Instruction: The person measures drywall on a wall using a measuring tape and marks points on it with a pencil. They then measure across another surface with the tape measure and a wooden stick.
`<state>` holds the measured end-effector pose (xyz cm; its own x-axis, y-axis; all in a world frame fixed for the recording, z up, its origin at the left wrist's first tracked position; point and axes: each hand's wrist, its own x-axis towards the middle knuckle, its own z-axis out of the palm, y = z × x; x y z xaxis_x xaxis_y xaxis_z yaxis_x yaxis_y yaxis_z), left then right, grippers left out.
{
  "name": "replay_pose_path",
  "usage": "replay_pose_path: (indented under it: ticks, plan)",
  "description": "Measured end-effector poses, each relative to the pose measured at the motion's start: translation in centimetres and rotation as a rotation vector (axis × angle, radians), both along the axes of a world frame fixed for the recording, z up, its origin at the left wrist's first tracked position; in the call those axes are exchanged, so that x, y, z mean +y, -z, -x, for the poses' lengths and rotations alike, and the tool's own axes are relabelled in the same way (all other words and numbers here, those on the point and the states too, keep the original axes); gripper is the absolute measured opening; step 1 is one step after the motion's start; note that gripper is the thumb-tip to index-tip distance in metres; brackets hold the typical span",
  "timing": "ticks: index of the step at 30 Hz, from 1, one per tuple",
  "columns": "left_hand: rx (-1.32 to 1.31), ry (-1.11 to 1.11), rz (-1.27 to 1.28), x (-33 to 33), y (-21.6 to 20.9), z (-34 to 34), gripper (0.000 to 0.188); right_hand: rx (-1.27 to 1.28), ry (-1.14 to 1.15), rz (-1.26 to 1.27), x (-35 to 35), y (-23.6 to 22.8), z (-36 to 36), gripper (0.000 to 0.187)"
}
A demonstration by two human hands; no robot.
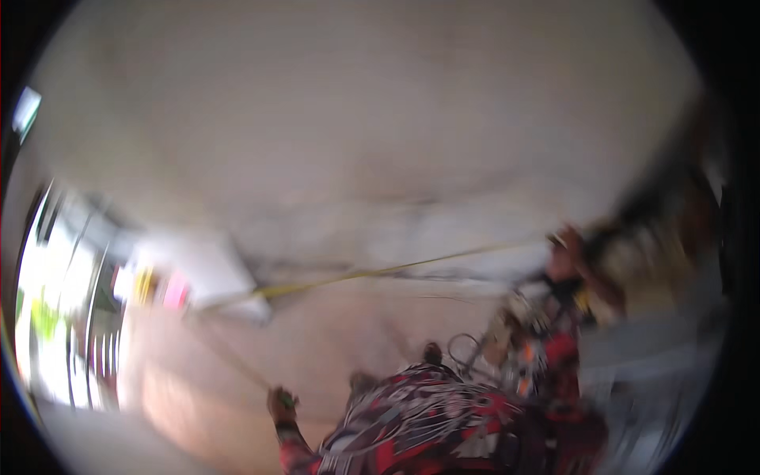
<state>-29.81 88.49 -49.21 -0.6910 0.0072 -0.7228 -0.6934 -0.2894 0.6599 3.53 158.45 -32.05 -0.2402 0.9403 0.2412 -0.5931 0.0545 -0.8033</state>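
Observation:
The view is smeared by motion. My left hand, a dark band at its wrist, looks closed around something; a small green patch shows beside the fingers. From near it a faint thin line runs toward the far left. A long yellow strip, which looks like a measuring tape, stretches across the middle from the left up to the right. Near its right end is a raised hand, apparently my right hand above a red sleeve. Its fingers are too blurred to show whether they grip the strip.
A white panel-like shape stands at the left, near yellow and pink blurred items. Beyond is a bright opening with bars. A pale wall or ceiling fills the top. Wires and a ring-shaped loop lie before my patterned clothing, beside brown and orange things.

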Motion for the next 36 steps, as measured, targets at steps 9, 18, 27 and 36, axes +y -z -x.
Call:
replay_pose_path:
  ticks: [9,18,27,36]
  plan:
    - [0.390,0.274,-0.393,26.5,-12.0,11.0,0.020,0.069,0.300,0.108,5.9,-12.1,1.9,0.026]
    - [0.664,0.267,-0.312,32.7,-19.9,15.5,0.022,0.310,0.459,0.044,9.2,-17.4,3.1,0.020]
    - [0.659,0.262,-0.180,31.4,-18.3,10.4,0.019,-0.153,0.796,-0.028,9.3,-19.4,1.1,0.025]
    - [0.516,0.148,-0.242,30.2,-18.1,8.8,0.017,-0.376,1.398,-0.175,8.5,-20.5,3.6,0.038]
